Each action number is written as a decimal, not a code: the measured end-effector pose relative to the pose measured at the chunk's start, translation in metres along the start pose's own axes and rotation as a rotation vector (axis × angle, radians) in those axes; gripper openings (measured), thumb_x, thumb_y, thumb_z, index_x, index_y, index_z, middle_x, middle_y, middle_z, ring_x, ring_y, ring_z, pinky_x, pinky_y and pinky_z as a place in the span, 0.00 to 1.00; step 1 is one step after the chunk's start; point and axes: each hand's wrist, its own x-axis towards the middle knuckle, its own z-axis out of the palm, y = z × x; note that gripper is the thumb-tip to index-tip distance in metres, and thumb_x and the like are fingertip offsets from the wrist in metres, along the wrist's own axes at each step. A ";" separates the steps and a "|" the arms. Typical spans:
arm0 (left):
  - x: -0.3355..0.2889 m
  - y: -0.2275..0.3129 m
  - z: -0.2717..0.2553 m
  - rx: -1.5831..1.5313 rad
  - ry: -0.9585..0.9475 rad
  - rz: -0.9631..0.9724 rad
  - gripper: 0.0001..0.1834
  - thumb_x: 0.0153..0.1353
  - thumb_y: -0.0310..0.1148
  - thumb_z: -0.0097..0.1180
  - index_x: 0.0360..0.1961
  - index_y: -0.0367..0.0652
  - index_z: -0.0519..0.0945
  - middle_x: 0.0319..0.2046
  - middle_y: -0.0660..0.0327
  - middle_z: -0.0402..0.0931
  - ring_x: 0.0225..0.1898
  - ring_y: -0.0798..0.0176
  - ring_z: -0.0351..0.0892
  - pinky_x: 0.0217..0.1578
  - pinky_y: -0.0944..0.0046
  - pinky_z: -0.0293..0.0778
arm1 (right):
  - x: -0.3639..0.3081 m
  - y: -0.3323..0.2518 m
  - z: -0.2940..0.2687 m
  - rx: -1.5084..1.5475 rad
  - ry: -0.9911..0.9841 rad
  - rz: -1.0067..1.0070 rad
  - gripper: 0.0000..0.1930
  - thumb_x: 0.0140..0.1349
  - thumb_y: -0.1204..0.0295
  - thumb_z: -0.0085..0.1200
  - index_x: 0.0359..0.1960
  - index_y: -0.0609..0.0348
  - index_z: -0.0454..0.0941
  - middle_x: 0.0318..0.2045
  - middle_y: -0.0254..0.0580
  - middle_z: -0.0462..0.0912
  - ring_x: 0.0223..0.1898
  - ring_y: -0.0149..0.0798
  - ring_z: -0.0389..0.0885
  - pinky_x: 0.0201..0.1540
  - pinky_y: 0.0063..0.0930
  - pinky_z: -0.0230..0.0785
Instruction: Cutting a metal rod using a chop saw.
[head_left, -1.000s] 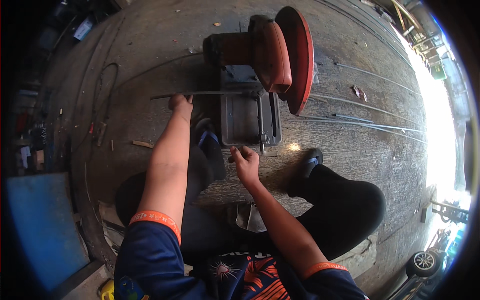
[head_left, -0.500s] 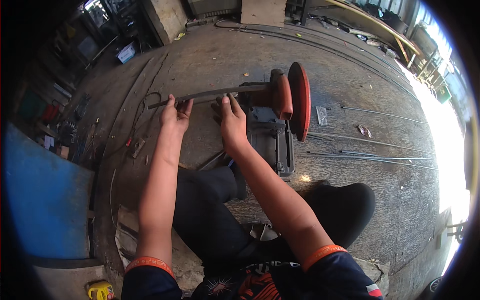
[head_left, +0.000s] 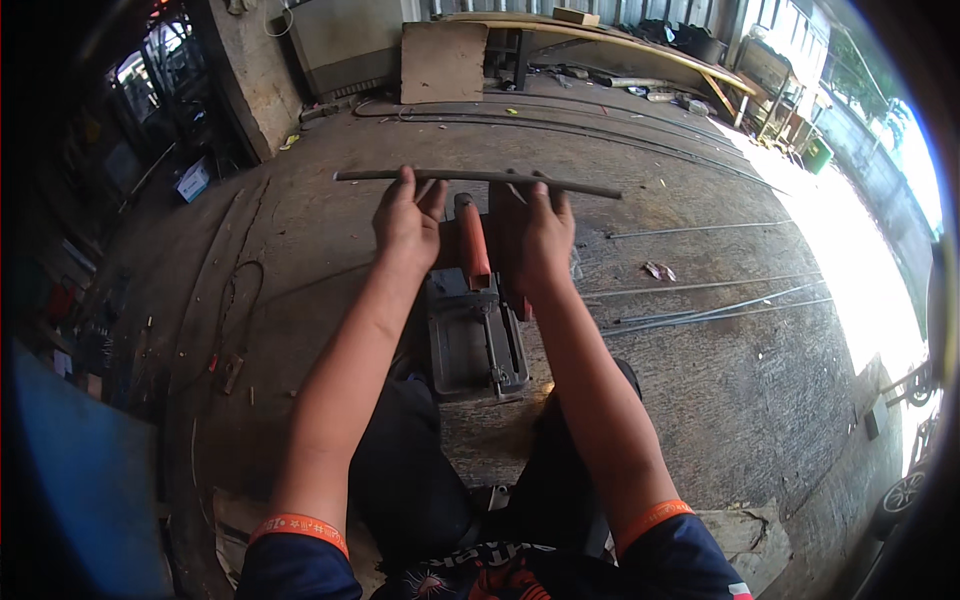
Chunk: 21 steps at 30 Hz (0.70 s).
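A thin dark metal rod [head_left: 470, 177] is held up nearly level in both hands, crossing above the far end of a floor-standing cut-off saw. My left hand [head_left: 408, 225] grips it left of its middle, between thumb and fingers. Farther along, my right hand [head_left: 545, 238] is closed around the rod near its right end, which sticks out past the fingers. The cut-off saw [head_left: 462, 348] stands on the floor between my knees, with a grey base and clamp and an orange-red upper part. My right hand and forearm hide much of its round red guard.
Several long thin metal rods [head_left: 700, 316] lie on the floor to the right. Longer bars [head_left: 560, 122] stretch across the far floor, before a wooden bench [head_left: 600, 37]. At the left edge stands a blue panel [head_left: 75, 470]. A small box [head_left: 192, 180] sits at the far left.
The rod has moved right relative to my body and is nearer level. My hands have spread farther apart along it. The view has swung, so the saw appears lower and farther left.
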 end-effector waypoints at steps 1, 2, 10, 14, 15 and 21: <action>-0.007 -0.007 0.007 0.032 -0.021 0.010 0.12 0.62 0.35 0.57 0.43 0.40 0.73 0.37 0.60 0.75 0.36 0.59 0.79 0.38 0.63 0.83 | -0.002 -0.013 -0.003 0.069 0.089 0.109 0.14 0.70 0.69 0.42 0.52 0.63 0.63 0.43 0.50 0.76 0.47 0.46 0.79 0.45 0.33 0.75; -0.017 -0.018 0.019 0.057 -0.053 0.009 0.12 0.61 0.33 0.58 0.42 0.39 0.74 0.37 0.61 0.76 0.37 0.60 0.80 0.39 0.64 0.83 | 0.002 -0.020 -0.019 0.106 0.086 0.151 0.16 0.70 0.69 0.39 0.56 0.64 0.60 0.50 0.53 0.72 0.50 0.48 0.77 0.50 0.37 0.74; -0.015 -0.046 0.017 0.114 -0.167 0.001 0.13 0.60 0.36 0.60 0.40 0.38 0.75 0.35 0.60 0.77 0.33 0.62 0.81 0.35 0.66 0.81 | 0.010 -0.023 -0.044 0.292 0.114 0.190 0.16 0.72 0.68 0.35 0.57 0.63 0.58 0.55 0.52 0.70 0.56 0.48 0.71 0.60 0.41 0.63; 0.003 -0.052 0.006 -0.026 -0.145 -0.053 0.10 0.62 0.35 0.57 0.38 0.40 0.76 0.35 0.59 0.78 0.36 0.61 0.81 0.41 0.65 0.81 | 0.004 -0.026 -0.027 0.109 0.044 -0.004 0.17 0.71 0.68 0.40 0.57 0.60 0.57 0.54 0.55 0.71 0.53 0.51 0.75 0.57 0.43 0.68; 0.006 -0.051 0.006 -0.034 -0.089 -0.053 0.12 0.61 0.35 0.58 0.40 0.38 0.75 0.35 0.58 0.78 0.37 0.61 0.81 0.41 0.64 0.81 | 0.003 -0.025 -0.021 0.096 0.031 -0.035 0.16 0.70 0.69 0.41 0.56 0.58 0.59 0.52 0.54 0.73 0.52 0.49 0.76 0.55 0.41 0.70; 0.019 -0.051 -0.001 0.004 0.098 -0.037 0.11 0.64 0.33 0.54 0.40 0.35 0.74 0.38 0.56 0.76 0.40 0.60 0.79 0.44 0.61 0.81 | -0.001 -0.034 -0.024 -0.386 0.003 0.259 0.13 0.67 0.66 0.49 0.48 0.61 0.74 0.40 0.49 0.80 0.41 0.38 0.81 0.44 0.32 0.74</action>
